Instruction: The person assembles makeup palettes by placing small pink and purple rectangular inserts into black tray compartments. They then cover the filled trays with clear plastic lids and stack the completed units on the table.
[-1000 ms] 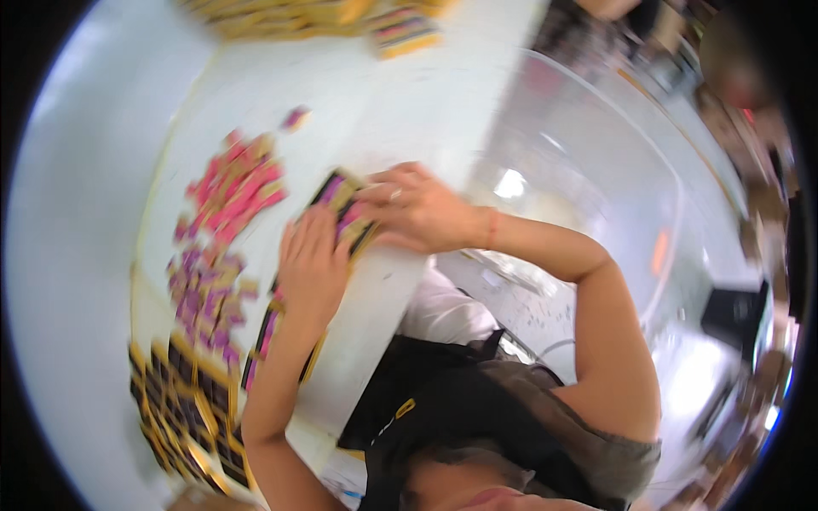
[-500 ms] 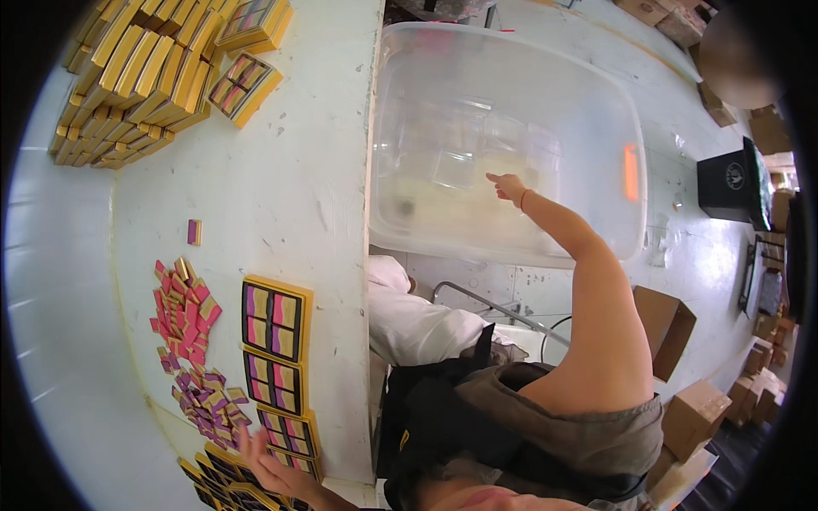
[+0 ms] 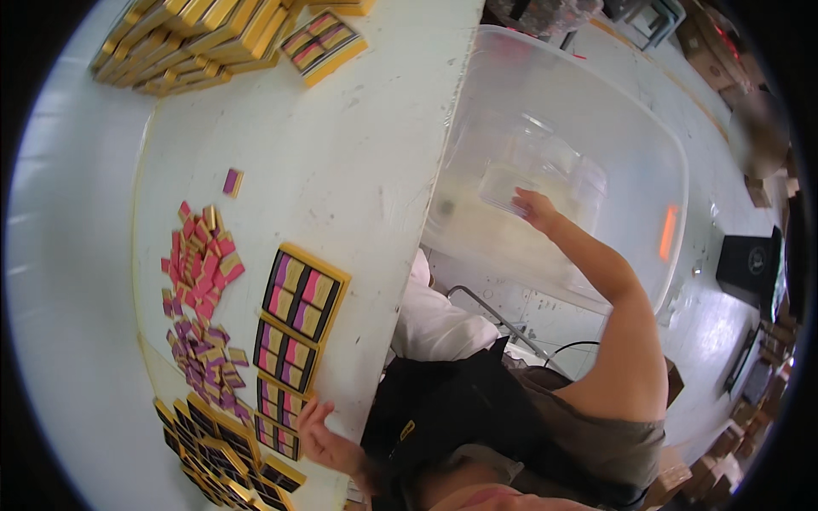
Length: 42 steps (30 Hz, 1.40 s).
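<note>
My right hand (image 3: 534, 209) reaches into a large translucent plastic bin (image 3: 673, 162) and pinches the edge of a clear plastic cover (image 3: 498, 186). More clear plastic covers (image 3: 588, 175) lie around it in the bin. On the white table (image 3: 366, 170), my left hand (image 3: 322, 433) hovers by the near end of a row of yellow-edged boxes (image 3: 302, 294). Its fingers are loosely bent and apart, with nothing in them. Each box has black dividers and small pink, purple and gold pieces in its compartments.
Loose pink-and-gold pieces (image 3: 200, 260) and purple-and-gold pieces (image 3: 204, 362) are heaped at the left. Black-and-yellow trays (image 3: 213, 447) pile up near the lower left. Stacked yellow boxes (image 3: 204, 38) stand at the far left. A black bin (image 3: 750, 264) and cardboard boxes are on the right.
My right hand has closed on a clear cover in the bin. My left hand has moved right, from the purple pieces to beside the box row. The whole view has turned and shifted.
</note>
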{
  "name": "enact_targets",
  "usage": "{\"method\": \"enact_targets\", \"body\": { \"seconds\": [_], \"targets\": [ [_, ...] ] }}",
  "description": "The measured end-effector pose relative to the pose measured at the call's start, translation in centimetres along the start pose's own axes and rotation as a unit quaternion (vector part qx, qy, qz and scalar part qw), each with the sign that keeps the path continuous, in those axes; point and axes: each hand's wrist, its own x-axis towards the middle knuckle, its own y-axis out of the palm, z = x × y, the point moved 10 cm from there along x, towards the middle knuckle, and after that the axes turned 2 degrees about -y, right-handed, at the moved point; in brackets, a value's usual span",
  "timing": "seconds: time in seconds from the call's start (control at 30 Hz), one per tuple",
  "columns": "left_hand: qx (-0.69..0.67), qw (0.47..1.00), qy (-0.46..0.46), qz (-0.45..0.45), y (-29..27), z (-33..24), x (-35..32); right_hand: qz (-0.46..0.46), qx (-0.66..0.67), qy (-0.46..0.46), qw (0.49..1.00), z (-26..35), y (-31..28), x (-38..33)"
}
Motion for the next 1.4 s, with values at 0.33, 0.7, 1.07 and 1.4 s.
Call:
{"method": "enact_targets", "body": {
  "seconds": [0.33, 0.7, 1.07, 1.4],
  "targets": [
    [-0.322, 0.869, 0.241, 0.287, 13.4, -13.1, -0.9, 0.559, -0.114, 0.102, 0.815, 5.2, 23.1, -40.3],
    [-0.618, 0.785, 0.043, 0.002, 1.5, -4.4, 3.7, 0.534, -0.029, -0.029, 0.845, 4.6, 36.2, -42.2],
    [-0.520, 0.835, -0.026, -0.177, -8.2, 4.6, -0.2, 0.469, -0.561, -0.666, 0.149, 3.3, 43.3, -46.8],
    [-0.462, 0.873, -0.037, -0.152, -7.2, 4.8, -0.1, 0.492, -0.587, -0.623, 0.159, 3.1, 45.8, -45.1]
  ]
}}
